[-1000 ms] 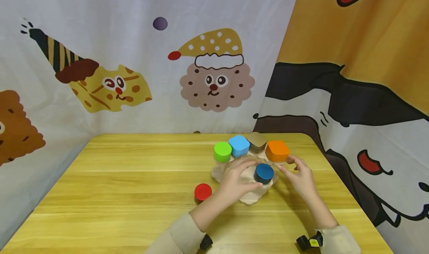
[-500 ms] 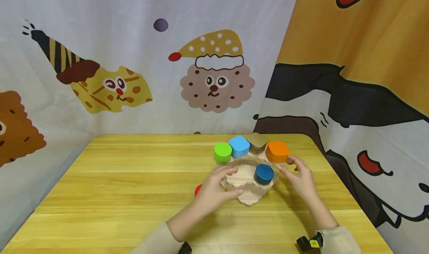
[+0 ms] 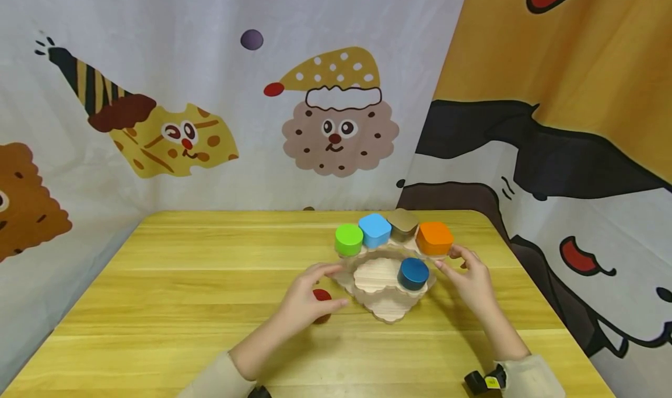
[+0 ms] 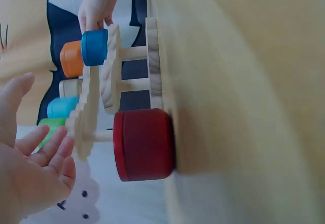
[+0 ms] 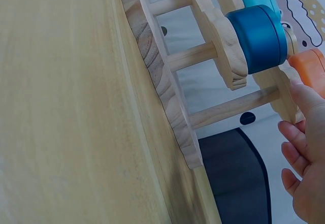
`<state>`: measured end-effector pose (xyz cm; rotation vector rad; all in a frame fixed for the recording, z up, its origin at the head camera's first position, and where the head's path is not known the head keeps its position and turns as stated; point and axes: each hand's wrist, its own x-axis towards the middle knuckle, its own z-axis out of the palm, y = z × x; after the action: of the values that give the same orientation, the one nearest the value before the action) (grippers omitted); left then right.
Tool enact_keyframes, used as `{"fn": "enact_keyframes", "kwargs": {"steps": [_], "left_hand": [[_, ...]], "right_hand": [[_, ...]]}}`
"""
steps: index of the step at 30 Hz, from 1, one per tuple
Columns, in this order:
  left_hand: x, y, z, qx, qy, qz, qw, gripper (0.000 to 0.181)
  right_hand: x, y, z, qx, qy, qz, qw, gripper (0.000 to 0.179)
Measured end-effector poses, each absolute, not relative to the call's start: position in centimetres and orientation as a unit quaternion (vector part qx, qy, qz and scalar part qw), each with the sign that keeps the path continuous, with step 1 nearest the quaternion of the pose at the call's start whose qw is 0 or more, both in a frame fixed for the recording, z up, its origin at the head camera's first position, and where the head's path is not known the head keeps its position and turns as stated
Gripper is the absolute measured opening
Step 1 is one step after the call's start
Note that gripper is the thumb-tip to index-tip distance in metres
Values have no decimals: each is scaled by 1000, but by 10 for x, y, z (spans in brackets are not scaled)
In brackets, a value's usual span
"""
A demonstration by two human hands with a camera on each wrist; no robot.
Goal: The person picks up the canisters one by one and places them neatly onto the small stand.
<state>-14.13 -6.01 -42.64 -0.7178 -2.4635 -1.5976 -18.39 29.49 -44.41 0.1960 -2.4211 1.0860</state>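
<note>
Head view: the left hand (image 3: 301, 300) is spread, fingers released, just over the red block (image 3: 321, 296) lying on the tabletop (image 3: 184, 281), left of the tiered wooden stand (image 3: 385, 293).
Left wrist view: the red block (image 4: 143, 144) is seen untouched beside the open palm (image 4: 30, 176).
Right wrist view: the right hand (image 5: 304, 158) is laid with straight fingers against the stand's top tier, near the dark blue block (image 5: 259, 33).

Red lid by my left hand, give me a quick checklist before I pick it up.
1. Red lid in reach of left hand: ok.
2. Left hand free, fingers open: ok.
3. Lid flat on table, apart from wooden stand: ok.
4. Right hand steadying the stand: ok, fingertips at its upper tier.
5. Free spot on the stand: ok, middle tier beside dark blue lid.
</note>
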Motion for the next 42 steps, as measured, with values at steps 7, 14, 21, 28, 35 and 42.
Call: {"fn": "enact_keyframes", "kwargs": {"steps": [7, 14, 21, 28, 35, 42], "left_hand": [[-142, -75, -439, -233, -825, -513, 48, 58], [-145, -87, -453, -233, -836, -496, 37, 61], [-150, -99, -464, -231, -838, -494, 12, 65], [-152, -108, -474, -224, -840, -493, -12, 68], [-150, -110, -479, -236, -841, -486, -22, 69], [-150, -110, -481, -232, -838, -494, -25, 63]], "right_hand": [[-184, 295, -444, 71, -884, 396, 238, 37], [-183, 295, -444, 66, -884, 402, 230, 38], [-182, 295, -443, 62, -883, 409, 224, 40], [-182, 294, -442, 66, -886, 401, 225, 40], [-183, 295, -442, 68, -885, 398, 231, 40], [-183, 295, -443, 64, -887, 398, 226, 41]]}}
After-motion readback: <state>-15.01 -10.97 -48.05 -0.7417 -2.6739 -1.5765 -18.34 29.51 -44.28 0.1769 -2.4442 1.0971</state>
